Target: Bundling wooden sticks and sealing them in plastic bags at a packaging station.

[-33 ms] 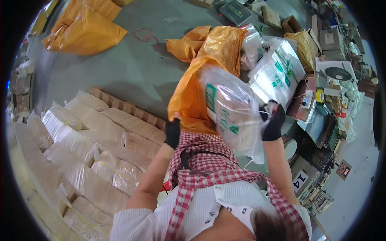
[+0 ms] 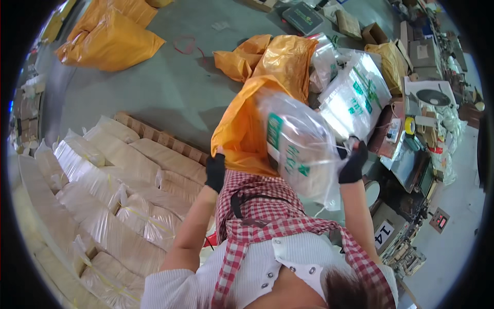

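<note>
Fingers (image 2: 221,151) tight: left (image 2: 215,168) on orange sack (image 2: 234,131), right (image 2: 353,162) on clear bag (image 2: 310,147)

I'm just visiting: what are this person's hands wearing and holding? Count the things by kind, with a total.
Black gloves: 2, one on each hand
Orange sack, held at its edge by the left hand: 1
Clear bag with green print, held by the right hand: 1
Total: 4
</note>
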Tool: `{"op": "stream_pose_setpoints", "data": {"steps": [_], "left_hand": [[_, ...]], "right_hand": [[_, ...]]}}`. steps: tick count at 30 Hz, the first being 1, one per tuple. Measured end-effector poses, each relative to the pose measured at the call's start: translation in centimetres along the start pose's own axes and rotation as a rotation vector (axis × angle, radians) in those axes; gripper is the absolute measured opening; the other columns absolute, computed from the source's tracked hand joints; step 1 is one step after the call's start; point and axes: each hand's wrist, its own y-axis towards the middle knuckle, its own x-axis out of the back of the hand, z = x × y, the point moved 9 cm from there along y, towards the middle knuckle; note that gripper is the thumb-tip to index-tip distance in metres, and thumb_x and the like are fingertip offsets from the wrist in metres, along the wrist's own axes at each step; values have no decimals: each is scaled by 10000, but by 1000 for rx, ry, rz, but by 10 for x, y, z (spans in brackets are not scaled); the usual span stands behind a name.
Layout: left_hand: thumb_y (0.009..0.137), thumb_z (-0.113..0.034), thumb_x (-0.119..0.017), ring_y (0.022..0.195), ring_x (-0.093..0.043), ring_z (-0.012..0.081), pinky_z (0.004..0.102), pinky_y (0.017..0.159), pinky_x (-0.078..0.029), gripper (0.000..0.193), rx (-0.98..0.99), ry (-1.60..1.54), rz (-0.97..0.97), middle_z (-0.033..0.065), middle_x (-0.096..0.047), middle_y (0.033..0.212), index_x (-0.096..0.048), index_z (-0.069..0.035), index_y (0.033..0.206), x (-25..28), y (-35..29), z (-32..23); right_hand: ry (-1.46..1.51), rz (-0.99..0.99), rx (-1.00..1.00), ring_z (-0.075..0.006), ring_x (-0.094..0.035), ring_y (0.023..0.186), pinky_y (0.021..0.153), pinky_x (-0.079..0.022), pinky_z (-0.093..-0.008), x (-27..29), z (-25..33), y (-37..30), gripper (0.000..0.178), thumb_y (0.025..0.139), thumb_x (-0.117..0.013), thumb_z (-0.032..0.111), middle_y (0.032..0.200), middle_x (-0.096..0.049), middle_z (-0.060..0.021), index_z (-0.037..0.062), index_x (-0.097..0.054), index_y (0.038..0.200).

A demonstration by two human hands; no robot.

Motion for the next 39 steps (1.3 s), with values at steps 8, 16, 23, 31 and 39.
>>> {"op": "stream_pose_setpoints", "data": {"steps": [8, 16, 23, 31, 39], "left_hand": [[861, -244, -651, 685, -525, 78, 242, 623, -425, 273, -32, 181, 214, 4, -598, 737, -629, 27, 884, -29, -43, 22], [868, -243, -639, 747, -575, 83, 230, 632, -458, 273, 186, 66, 374, 24, -627, 787, -640, 13, 963, -43, -64, 43], [871, -199, -575, 739, -560, 90, 247, 644, -446, 207, -2, 125, 131, 21, -612, 805, -627, -4, 919, 34, -45, -5], [852, -194, -564, 734, -588, 147, 276, 658, -489, 272, 315, 75, 2, 50, -599, 846, -597, 35, 996, 46, -85, 30], [781, -145, -594, 743, -622, 278, 402, 619, -574, 272, 291, 318, -82, 138, -595, 876, -573, 62, 955, 102, -82, 32]], "right_hand": [[-445, 140, 147, -96, -499, 753, 728, -415, -267, -32, 23, -17, 268, 905, -493, 327, 777, -497, 30, 84, -598, 946], [-925, 840, 495, -280, -584, 640, 562, -450, -376, -152, -163, -108, 130, 811, -521, 131, 682, -563, -149, 7, -555, 790], [304, -46, -476, -204, -543, 586, 597, -482, -353, -125, -230, 7, 212, 824, -460, 259, 615, -503, -36, 127, -504, 664], [-1195, 85, 208, -393, -584, 876, 775, -457, -455, -22, -264, 84, 251, 787, -558, 234, 912, -619, -205, 49, -569, 956], [-1224, -145, 33, -372, -562, 1007, 862, -453, -452, 122, -174, 185, 417, 841, -517, 282, 1068, -583, -210, 51, -537, 1188]]}}
